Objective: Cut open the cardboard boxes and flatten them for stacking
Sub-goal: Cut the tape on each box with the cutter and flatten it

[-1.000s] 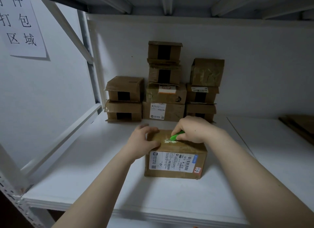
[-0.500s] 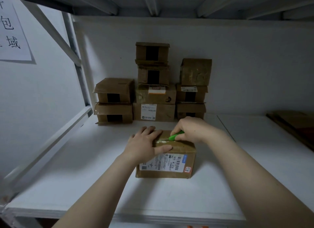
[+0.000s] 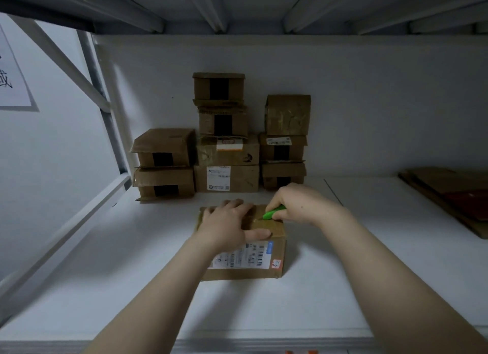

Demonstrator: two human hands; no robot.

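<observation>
Box [image 3: 274, 232] is sitting mid-shelf [image 3: 132, 261], in front of the stack [image 3: 227, 179]. Risk: blade snagging tape and slipping twd left hand [image 3: 227, 223], which is pressing flat on top, fingers together, thumb out. Right hand [image 3: 298, 203] is curling round the cutter [image 3: 274, 211]. Box is looking sealed, brown, w/ label in front.

Pretty dim, with a cold bluish-grey cast over everything. Soft shadows sit on the shelf [image 3: 111, 261] below and left of the fingers [image 3: 232, 204]. The green cutter [image 3: 274, 212] just right of them is the only real colour. The boxes [image 3: 227, 179] beyond the fingers look soft and grainy, and the beams [image 3: 208, 7] far above them bow from the wide lens.
</observation>
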